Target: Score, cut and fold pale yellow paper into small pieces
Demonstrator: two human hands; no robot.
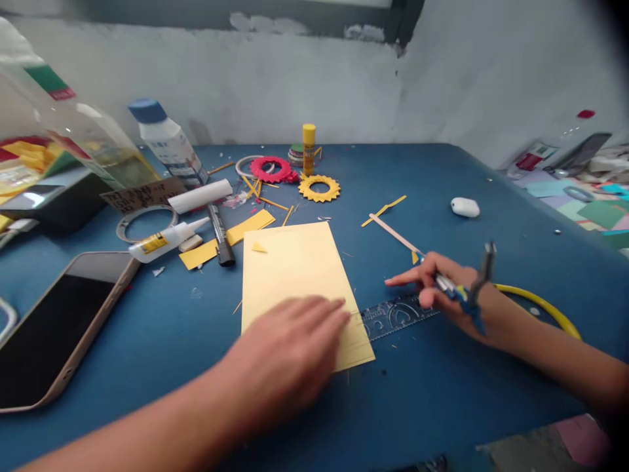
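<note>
My left hand (295, 351) lies over the lower part of a pale yellow sheet of paper (289, 265), its fingers stretched out towards the right edge and slightly blurred. A clear stencil ruler (393, 319) runs from the sheet's right edge to beneath my right hand (455, 288). That hand grips what looks like a drawing compass (474, 298), blue with metal legs, while its index finger points left. Just beyond the fingers is a thin pale wooden stick (393, 231); whether it touches the hand is unclear. A small yellow scrap (259, 247) rests on the sheet.
A phone (69, 321), a glue bottle (164, 241), a black marker (220, 236) and a tape roll (146, 223) occupy the left. Red (270, 169) and yellow toothed rings (319, 189) lie behind, near a glue stick (308, 149). A white case (464, 208) sits right.
</note>
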